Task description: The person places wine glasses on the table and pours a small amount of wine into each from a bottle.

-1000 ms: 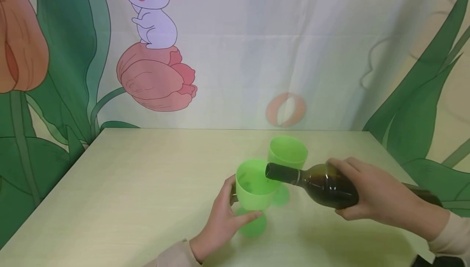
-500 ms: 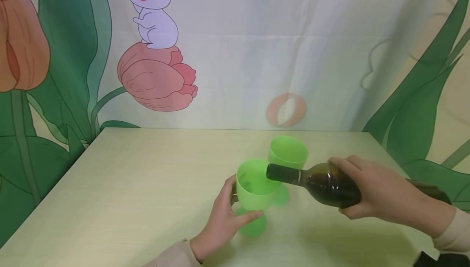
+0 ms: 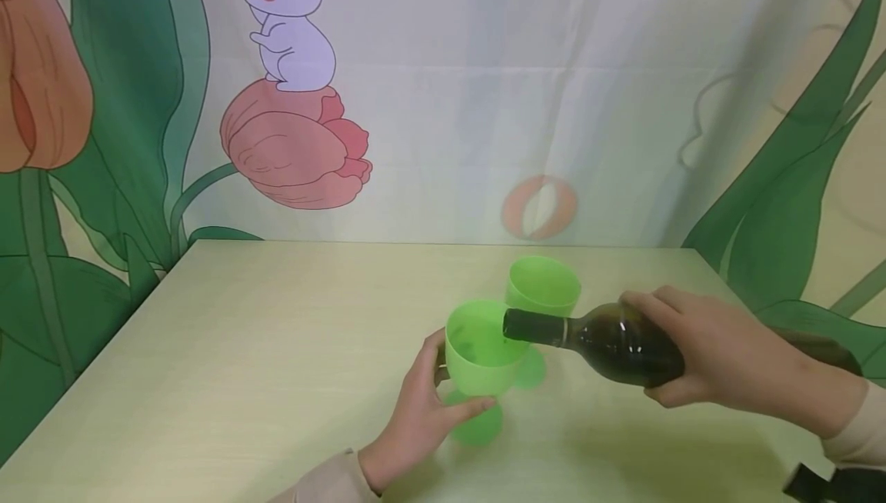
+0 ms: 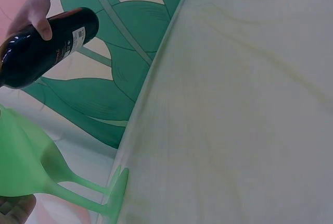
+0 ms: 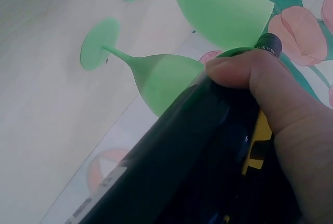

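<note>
A green plastic goblet (image 3: 481, 376) stands upright on the table, its bowl gripped by my left hand (image 3: 418, 403) from the left, thumb across the front. My right hand (image 3: 727, 353) holds a dark wine bottle (image 3: 626, 349) round its body, well above the table. The bottle lies nearly level, neck pointing left and slightly up, its mouth over the near goblet's right rim. Just behind stands a second green goblet (image 3: 543, 288), which neither hand touches. In the right wrist view the bottle (image 5: 171, 146) fills the foreground, with the bottle's neck tip at the goblet's rim (image 5: 229, 15).
The pale table (image 3: 242, 357) reaches back to a hanging printed cloth (image 3: 429, 103) with tulips, leaves and a white rabbit. A black object (image 3: 841, 484) sits by the right sleeve at the lower right edge.
My right hand has shifted slightly right and up, so the bottle lies a little flatter. The bottle's mouth stays at the goblet's rim. My left hand and both goblets have not moved.
</note>
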`<state>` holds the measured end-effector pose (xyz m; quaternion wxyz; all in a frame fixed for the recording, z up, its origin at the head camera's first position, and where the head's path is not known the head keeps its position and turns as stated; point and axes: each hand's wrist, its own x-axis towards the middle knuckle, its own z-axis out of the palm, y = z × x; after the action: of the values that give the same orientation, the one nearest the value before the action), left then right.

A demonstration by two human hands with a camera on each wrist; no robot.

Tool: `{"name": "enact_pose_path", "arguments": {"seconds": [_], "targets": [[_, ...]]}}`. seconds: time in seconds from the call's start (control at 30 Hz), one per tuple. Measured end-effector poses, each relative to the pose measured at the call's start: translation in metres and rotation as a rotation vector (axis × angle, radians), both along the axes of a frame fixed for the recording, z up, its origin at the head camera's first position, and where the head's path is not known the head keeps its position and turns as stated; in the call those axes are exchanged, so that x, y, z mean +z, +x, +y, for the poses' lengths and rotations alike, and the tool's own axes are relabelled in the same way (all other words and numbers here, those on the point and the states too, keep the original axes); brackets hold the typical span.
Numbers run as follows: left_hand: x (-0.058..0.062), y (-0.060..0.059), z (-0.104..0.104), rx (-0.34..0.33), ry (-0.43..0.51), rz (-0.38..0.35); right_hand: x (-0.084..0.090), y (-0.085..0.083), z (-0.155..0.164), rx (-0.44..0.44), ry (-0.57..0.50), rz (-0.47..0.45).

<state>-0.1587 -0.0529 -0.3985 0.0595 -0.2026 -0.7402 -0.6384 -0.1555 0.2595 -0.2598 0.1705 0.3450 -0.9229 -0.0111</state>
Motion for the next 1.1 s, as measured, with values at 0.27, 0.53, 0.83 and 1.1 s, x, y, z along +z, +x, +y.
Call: {"name": "enact_pose_path", "arguments": {"seconds": [0.27, 0.53, 0.83, 1.1], "targets": [[0.000, -0.001, 0.000, -0.004, 0.002, 0.006, 0.005, 0.000, -0.001, -0.014, 0.016, -0.038], [0.000, 0.000, -0.001, -0.007, 0.000, 0.000, 0.011, -0.001, -0.002, -0.013, 0.030, -0.056], [0.000, -0.001, 0.000, -0.010, 0.002, 0.013, 0.014, -0.002, -0.001, -0.012, 0.044, -0.058], [0.001, 0.001, 0.001, -0.009, 0.010, 0.002, 0.017, -0.001, -0.002, -0.015, 0.042, -0.080]]}}
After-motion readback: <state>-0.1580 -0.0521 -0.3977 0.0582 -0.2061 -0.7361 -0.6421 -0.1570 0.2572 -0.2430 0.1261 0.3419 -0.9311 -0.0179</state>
